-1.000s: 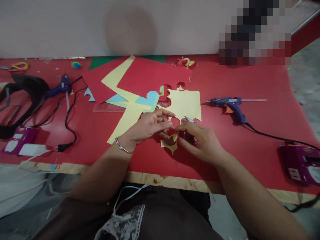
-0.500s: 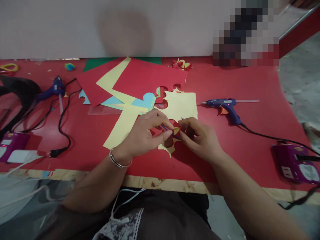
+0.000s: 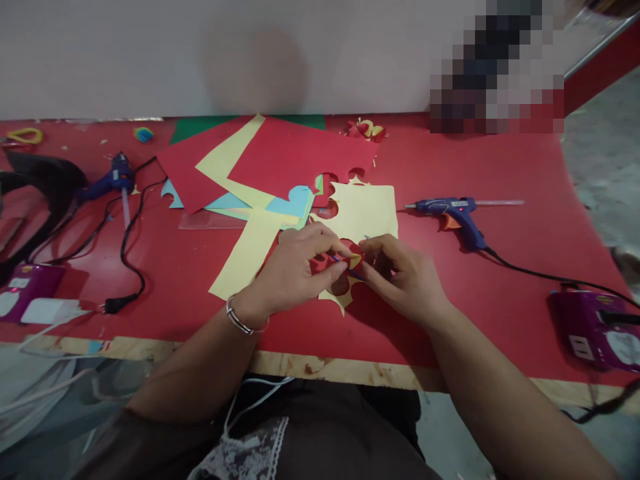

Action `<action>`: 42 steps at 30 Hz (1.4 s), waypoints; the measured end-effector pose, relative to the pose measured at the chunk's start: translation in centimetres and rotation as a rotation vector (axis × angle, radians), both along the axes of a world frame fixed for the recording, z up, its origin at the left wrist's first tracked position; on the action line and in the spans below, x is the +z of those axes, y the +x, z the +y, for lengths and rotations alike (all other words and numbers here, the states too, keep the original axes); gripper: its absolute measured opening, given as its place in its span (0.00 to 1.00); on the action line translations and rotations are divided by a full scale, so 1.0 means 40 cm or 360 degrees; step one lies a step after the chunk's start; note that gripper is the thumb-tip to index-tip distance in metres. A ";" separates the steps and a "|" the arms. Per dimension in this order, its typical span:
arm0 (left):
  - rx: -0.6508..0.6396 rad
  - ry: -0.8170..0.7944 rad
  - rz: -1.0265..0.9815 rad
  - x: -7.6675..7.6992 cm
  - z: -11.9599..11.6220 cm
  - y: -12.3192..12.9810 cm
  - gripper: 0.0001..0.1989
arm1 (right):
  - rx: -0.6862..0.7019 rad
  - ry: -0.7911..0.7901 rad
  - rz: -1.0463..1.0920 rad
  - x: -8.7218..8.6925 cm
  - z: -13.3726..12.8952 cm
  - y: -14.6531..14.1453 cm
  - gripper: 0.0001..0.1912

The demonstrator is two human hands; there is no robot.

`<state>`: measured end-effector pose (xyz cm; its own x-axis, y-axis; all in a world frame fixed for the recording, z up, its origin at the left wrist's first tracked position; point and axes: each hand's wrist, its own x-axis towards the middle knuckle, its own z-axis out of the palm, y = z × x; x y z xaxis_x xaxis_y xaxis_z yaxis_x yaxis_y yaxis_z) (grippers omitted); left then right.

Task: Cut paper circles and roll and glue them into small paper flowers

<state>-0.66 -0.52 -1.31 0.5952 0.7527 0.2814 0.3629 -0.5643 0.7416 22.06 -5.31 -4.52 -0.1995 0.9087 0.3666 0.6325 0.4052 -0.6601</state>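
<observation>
My left hand point(image 3: 305, 268) pinches a thin dark blue stick and a small yellow and red piece point(image 3: 355, 261) between thumb and fingers. From the other side, my right hand point(image 3: 404, 275) has its thumb and fingertips closed on the same small piece. The fingers partly hide how the stick and piece meet. Beneath the hands lies a pale yellow sheet point(image 3: 370, 210) with rounded cut-outs along its edge. A pointed grey tip shows beside my right fingers. A yellow strip point(image 3: 246, 257) is by my left wrist.
A blue glue gun point(image 3: 453, 210) lies to the right, wired near a purple box point(image 3: 597, 327). Another glue gun point(image 3: 113, 179), cables and a second purple box point(image 3: 35, 287) are at left. Red sheets point(image 3: 305, 150) and small red and yellow pieces point(image 3: 367, 130) lie at the back.
The whole view has shifted slightly, moving the table's contents a little to the right. Both hands keep nearly the same pose around the small piece.
</observation>
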 end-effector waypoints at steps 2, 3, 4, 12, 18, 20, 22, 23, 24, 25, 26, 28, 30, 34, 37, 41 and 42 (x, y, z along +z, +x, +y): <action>0.0002 -0.0025 0.0017 0.000 0.001 0.001 0.03 | -0.0003 0.0014 -0.0006 0.000 -0.001 -0.001 0.03; 0.0002 -0.0048 0.0030 -0.001 0.001 0.001 0.03 | 0.0000 0.0015 -0.0011 0.000 -0.002 -0.001 0.03; 0.0002 -0.0074 0.0042 -0.003 0.001 0.002 0.02 | 0.0002 0.0015 -0.0013 0.000 -0.003 -0.001 0.03; 0.0007 -0.0164 -0.0048 -0.027 -0.001 0.018 0.05 | 0.0011 -0.0022 0.0001 0.001 -0.003 -0.005 0.03; -0.0031 -0.0199 -0.0129 -0.040 0.011 0.018 0.06 | -0.0001 -0.0048 -0.0009 0.006 -0.003 -0.006 0.02; -0.0060 -0.0244 -0.0168 -0.044 0.015 0.016 0.06 | -0.0005 -0.0068 -0.0003 0.006 -0.003 -0.006 0.02; -0.0079 -0.0303 -0.0205 -0.048 0.018 0.014 0.06 | -0.0010 -0.0083 0.0004 0.005 -0.003 -0.006 0.02; -0.0090 -0.0328 -0.0221 -0.049 0.019 0.013 0.06 | -0.0016 -0.0087 0.0003 0.005 -0.004 -0.006 0.02; -0.0102 -0.0349 -0.0234 -0.051 0.020 0.012 0.07 | -0.0018 -0.0086 0.0001 0.004 -0.004 -0.006 0.03; -0.0115 -0.0368 -0.0245 -0.053 0.022 0.010 0.07 | -0.0020 -0.0081 -0.0001 0.004 -0.004 -0.006 0.03; -0.0126 -0.0385 -0.0255 -0.054 0.023 0.009 0.07 | -0.0021 -0.0078 -0.0002 0.003 -0.004 -0.006 0.03; -0.0145 -0.0411 -0.0266 -0.056 0.027 0.008 0.07 | -0.0015 -0.0078 0.0002 0.002 -0.005 -0.005 0.03; -0.0160 -0.0431 -0.0280 -0.057 0.030 0.007 0.08 | -0.0011 -0.0078 0.0008 0.001 -0.005 -0.005 0.04; -0.0173 -0.0418 -0.0304 -0.060 0.031 0.009 0.08 | -0.0003 -0.0050 0.0015 -0.001 -0.005 -0.004 0.04; -0.0149 -0.0376 -0.0293 -0.063 0.028 0.011 0.08 | 0.0005 -0.0048 0.0015 0.000 -0.005 -0.004 0.03; -0.0131 -0.0328 -0.0256 -0.063 0.025 0.011 0.09 | 0.0004 -0.0063 0.0019 0.002 -0.006 -0.004 0.03; -0.0131 -0.0321 -0.0258 -0.062 0.025 0.010 0.09 | 0.0002 -0.0061 0.0018 0.002 -0.006 -0.004 0.03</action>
